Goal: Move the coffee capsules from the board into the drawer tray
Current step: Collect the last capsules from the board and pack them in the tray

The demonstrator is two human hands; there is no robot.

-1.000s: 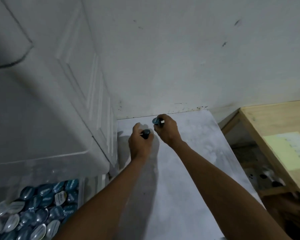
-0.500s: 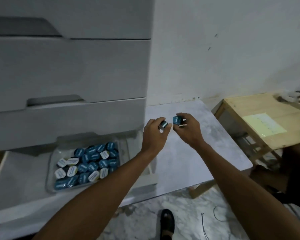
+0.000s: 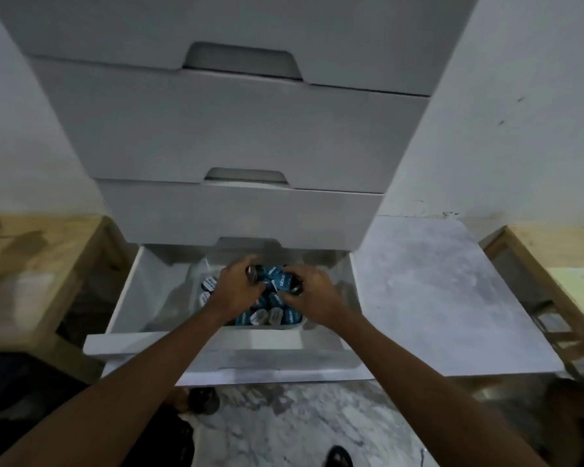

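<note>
Blue capsules point(image 3: 277, 313) crowd the tray point(image 3: 196, 279) — left hand point(image 3: 236, 286) and right hand point(image 3: 314, 293), arms outstretched, each pinch one.

Capsules point(image 3: 277, 281): blue, white lettering; some lids white-silver. Drawer point(image 3: 139, 291): white. Chest fronts point(image 3: 233, 129) above: plain pale grey. Board point(image 3: 435, 291), right of centre: mottled grey-white. Floor point(image 3: 284, 426), bottom: white, grey veining. Tables point(image 3: 31, 264), left and right edges: tan wood. Sheet point(image 3: 580, 284), far right: pale yellow-green. Wall point(image 3: 520, 96): white, dark specks.

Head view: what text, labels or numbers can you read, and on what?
Coffee capsules in the drawer tray: white lettering on blue lids, too blurred to read.
Yellow sheet on the wooden table: any print too blurred to read.
No other text in view.
</note>
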